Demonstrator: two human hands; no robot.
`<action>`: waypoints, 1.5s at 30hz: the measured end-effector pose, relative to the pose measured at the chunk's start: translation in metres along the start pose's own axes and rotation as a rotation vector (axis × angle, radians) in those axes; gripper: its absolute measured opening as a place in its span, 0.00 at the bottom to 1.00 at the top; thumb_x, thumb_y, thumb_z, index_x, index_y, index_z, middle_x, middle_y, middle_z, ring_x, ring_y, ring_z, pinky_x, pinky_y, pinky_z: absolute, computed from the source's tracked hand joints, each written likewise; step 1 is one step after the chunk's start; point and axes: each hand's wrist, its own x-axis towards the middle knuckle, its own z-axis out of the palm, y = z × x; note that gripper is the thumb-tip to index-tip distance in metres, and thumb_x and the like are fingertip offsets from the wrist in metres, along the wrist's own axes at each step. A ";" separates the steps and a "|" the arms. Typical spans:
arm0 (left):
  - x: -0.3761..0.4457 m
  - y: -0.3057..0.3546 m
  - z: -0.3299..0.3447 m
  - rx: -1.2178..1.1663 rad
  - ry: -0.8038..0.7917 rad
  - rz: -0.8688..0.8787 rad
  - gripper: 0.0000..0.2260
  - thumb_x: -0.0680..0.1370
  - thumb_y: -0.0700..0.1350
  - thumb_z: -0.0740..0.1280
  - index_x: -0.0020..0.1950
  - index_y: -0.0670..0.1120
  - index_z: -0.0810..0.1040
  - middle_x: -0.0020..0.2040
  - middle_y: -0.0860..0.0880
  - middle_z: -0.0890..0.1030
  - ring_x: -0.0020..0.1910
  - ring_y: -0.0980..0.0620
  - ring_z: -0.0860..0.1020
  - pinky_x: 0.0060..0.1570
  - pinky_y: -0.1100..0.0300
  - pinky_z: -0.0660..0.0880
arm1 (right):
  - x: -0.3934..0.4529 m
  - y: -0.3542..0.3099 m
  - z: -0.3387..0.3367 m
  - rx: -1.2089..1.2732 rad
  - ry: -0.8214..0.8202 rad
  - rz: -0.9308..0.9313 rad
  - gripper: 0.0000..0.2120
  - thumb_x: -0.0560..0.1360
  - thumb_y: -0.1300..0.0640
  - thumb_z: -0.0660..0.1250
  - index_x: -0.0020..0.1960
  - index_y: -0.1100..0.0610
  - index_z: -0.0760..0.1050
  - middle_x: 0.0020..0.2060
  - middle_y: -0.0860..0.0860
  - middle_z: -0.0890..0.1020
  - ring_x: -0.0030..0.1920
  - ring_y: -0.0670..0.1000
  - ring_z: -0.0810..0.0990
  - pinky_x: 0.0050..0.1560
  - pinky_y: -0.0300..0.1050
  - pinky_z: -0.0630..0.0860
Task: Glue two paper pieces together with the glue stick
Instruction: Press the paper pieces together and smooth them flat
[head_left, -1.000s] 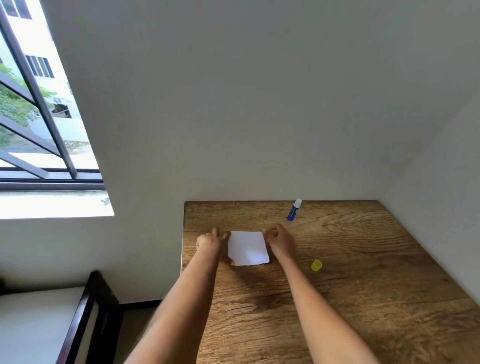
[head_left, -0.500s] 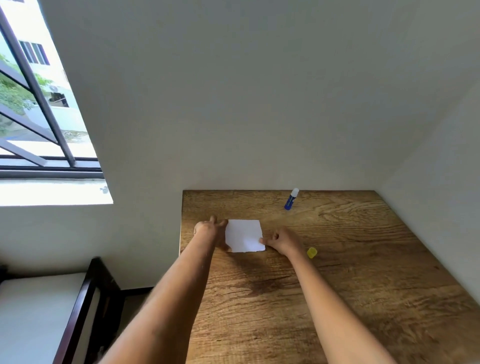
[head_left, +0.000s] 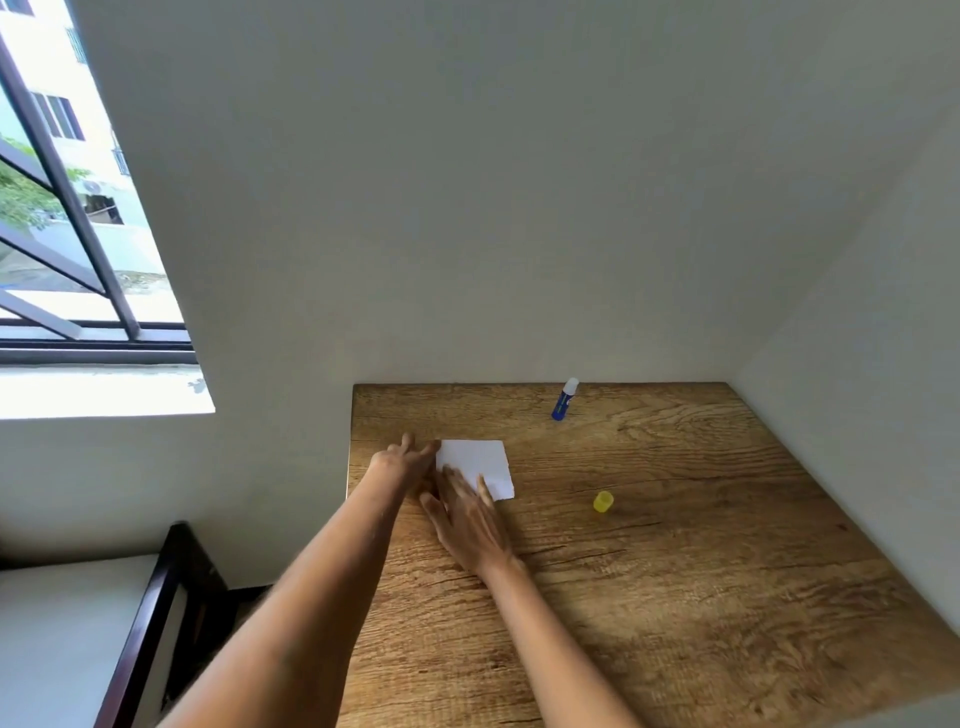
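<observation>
Plain pale walls meet in a corner, a barred window off to the left, and the wooden tabletop (head_left: 675, 545) fills the lower right. Down on it, the white paper (head_left: 480, 462) lies flat near the left edge, and both hands are on it: the left hand (head_left: 402, 462) touches the far-left corner, though its fingers are too blurred to call curled or straight, while the right hand (head_left: 470, 519) lies flat with straight fingers pressing the near edge. I can't tell two sheets apart, so they look stacked and being smoothed. The glue stick (head_left: 564, 399) stands uncapped at the back wall, tilted slightly, beyond and right of the paper; its yellow cap (head_left: 603, 502) sits just right of the right hand. For recapping, the right hand is plainly nearer both.
</observation>
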 end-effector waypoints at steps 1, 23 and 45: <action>0.001 0.000 0.000 0.000 0.000 -0.001 0.34 0.78 0.52 0.63 0.77 0.54 0.46 0.75 0.39 0.52 0.72 0.37 0.61 0.69 0.46 0.64 | 0.000 0.005 0.002 -0.019 -0.023 0.038 0.31 0.78 0.39 0.40 0.75 0.55 0.50 0.76 0.52 0.54 0.76 0.47 0.48 0.74 0.47 0.37; -0.012 0.009 0.022 -0.178 0.125 -0.105 0.39 0.74 0.60 0.66 0.77 0.51 0.48 0.73 0.39 0.56 0.72 0.39 0.59 0.66 0.45 0.67 | -0.008 0.031 -0.033 -0.065 0.287 0.573 0.22 0.79 0.47 0.55 0.67 0.61 0.66 0.65 0.59 0.71 0.64 0.56 0.69 0.60 0.50 0.70; -0.026 0.048 0.015 -1.890 0.128 -0.067 0.18 0.75 0.36 0.68 0.62 0.31 0.71 0.40 0.39 0.80 0.29 0.52 0.80 0.30 0.63 0.80 | 0.000 0.029 -0.086 1.180 0.483 0.538 0.06 0.72 0.52 0.69 0.43 0.55 0.77 0.37 0.47 0.79 0.40 0.45 0.75 0.39 0.37 0.71</action>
